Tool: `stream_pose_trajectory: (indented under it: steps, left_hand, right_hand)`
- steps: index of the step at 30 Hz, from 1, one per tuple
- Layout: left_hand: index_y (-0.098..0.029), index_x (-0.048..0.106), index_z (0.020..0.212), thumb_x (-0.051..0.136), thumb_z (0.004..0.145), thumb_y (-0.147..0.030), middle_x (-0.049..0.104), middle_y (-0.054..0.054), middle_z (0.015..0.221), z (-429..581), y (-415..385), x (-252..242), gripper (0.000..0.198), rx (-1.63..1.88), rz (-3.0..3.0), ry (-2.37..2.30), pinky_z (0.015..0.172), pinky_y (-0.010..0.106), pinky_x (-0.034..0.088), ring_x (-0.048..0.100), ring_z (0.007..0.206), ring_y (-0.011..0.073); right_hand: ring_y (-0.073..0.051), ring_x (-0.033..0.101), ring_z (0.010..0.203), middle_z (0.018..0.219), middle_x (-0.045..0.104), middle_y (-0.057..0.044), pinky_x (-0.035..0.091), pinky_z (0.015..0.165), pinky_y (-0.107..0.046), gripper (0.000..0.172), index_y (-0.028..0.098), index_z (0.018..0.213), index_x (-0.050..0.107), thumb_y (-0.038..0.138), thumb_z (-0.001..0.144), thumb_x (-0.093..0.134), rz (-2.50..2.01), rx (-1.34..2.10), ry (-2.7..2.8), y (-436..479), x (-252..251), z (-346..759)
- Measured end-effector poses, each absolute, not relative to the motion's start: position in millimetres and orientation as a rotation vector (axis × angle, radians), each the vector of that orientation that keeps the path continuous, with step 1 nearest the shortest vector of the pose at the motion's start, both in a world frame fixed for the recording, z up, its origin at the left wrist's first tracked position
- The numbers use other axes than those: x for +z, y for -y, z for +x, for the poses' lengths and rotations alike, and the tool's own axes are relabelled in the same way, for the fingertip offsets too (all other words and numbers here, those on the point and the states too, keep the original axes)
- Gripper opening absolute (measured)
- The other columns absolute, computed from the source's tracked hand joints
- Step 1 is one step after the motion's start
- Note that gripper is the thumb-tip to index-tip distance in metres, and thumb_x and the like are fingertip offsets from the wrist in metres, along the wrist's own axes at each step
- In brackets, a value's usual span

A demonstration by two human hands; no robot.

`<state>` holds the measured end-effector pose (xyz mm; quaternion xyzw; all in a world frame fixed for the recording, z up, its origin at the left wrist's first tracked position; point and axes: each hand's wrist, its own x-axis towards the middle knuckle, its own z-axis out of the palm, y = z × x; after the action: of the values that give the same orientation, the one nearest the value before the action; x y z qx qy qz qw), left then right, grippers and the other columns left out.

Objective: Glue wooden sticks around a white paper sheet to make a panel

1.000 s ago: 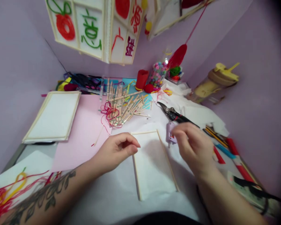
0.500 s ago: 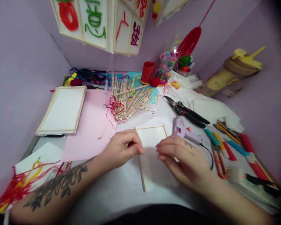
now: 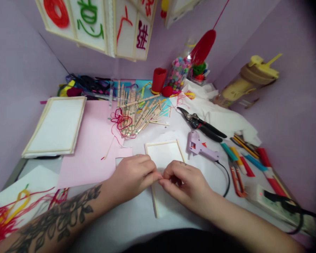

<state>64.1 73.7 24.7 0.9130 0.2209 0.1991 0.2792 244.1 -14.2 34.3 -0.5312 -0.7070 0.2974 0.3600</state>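
Observation:
My left hand (image 3: 139, 174) and my right hand (image 3: 185, 184) meet fingertip to fingertip above a white panel (image 3: 164, 153) edged with thin wooden sticks. Both are closed in a pinch, and whatever lies between the fingertips is too small to make out. A wooden stick (image 3: 156, 205) runs down the panel's left edge, its upper part hidden by my left hand. My right forearm and hand cover much of the panel's right side. Beyond my right hand lies a lilac glue gun (image 3: 200, 146) with a black cord.
Black-handled pruning shears (image 3: 202, 124) lie behind the glue gun. Loose wooden sticks (image 3: 144, 112) and red yarn (image 3: 121, 121) are heaped at the back. A stick-framed white panel (image 3: 56, 124) rests at left. Markers, an orange-handled tool (image 3: 237, 181) and a power strip (image 3: 276, 207) line the right.
My hands, apart before, have come together at the fingertips, and my right hand has closed into a pinch. The whole view has shifted, so things on the table appear farther left.

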Motion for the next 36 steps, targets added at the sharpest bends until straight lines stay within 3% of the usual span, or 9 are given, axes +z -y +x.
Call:
stream_pose_trajectory:
  steps: [8,14,18,22,27,30,36]
  left_hand:
    - [-0.017,0.057,0.068,0.047,0.094,-0.033,0.054,0.0,0.065,65,-74,22,0.031,0.542,2.622,-0.594,0.056,0.023,0.037,0.05,0.062,0.012]
    - [-0.018,0.057,0.067,0.048,0.094,-0.03,0.053,-0.001,0.061,63,-76,21,0.031,0.657,2.836,-0.572,0.055,0.026,0.036,0.049,0.06,0.014]
    - [-0.018,0.061,0.089,0.047,0.093,-0.019,0.064,0.001,0.08,62,-79,19,0.015,0.681,2.76,-0.623,0.066,0.025,0.044,0.058,0.074,0.0146]
    - [-0.018,0.059,0.096,0.042,0.087,-0.004,0.066,0.002,0.09,60,-82,14,0.024,0.69,2.702,-0.667,0.071,0.025,0.047,0.06,0.083,0.0149]
    - [-0.018,0.059,0.085,0.048,0.091,-0.016,0.066,-0.001,0.078,60,-86,14,0.013,0.473,2.648,-0.732,0.068,0.025,0.047,0.061,0.075,0.014]
    - [-0.019,0.06,0.078,0.049,0.092,-0.026,0.066,-0.002,0.074,61,-85,18,0.019,0.313,2.661,-0.75,0.064,0.026,0.046,0.061,0.071,0.0147]
    - [-0.018,0.067,0.091,0.051,0.091,-0.027,0.069,0.004,0.089,64,-84,17,0.018,0.28,2.767,-0.831,0.073,0.032,0.049,0.062,0.085,0.0203]
  right_hand:
    - [-0.008,0.046,0.059,0.066,0.052,0.002,0.035,0.054,-0.019,0.014,0.018,0.073,0.047,0.019,0.086,0.053,-1.467,0.976,1.726,12,36,239]
    - [-0.009,0.041,0.055,0.061,0.048,0.004,0.032,0.049,-0.02,0.024,0.018,0.07,0.048,0.036,0.084,0.056,-1.515,1.355,1.439,6,41,248]
    - [-0.01,0.039,0.051,0.053,0.042,0.003,0.03,0.049,-0.022,0.038,0.019,0.058,0.044,0.043,0.088,0.046,-1.715,0.989,1.544,-2,45,276]
    - [-0.011,0.043,0.052,0.054,0.05,0.0,0.028,0.053,-0.025,0.039,0.018,0.057,0.047,0.042,0.088,0.046,-2.057,0.497,1.72,-8,44,302]
    - [-0.016,0.052,0.056,0.061,0.062,-0.005,0.026,0.052,-0.027,0.039,0.018,0.064,0.061,0.046,0.088,0.048,-2.424,0.664,2.111,-7,37,310]
    - [-0.018,0.057,0.059,0.068,0.067,-0.008,0.026,0.053,-0.027,0.043,0.018,0.066,0.066,0.046,0.09,0.045,-2.454,0.741,2.28,-6,35,304]
    - [-0.02,0.063,0.066,0.073,0.07,-0.011,0.031,0.055,-0.028,0.043,0.016,0.073,0.071,0.032,0.094,0.038,-2.432,0.735,2.346,-11,39,286]
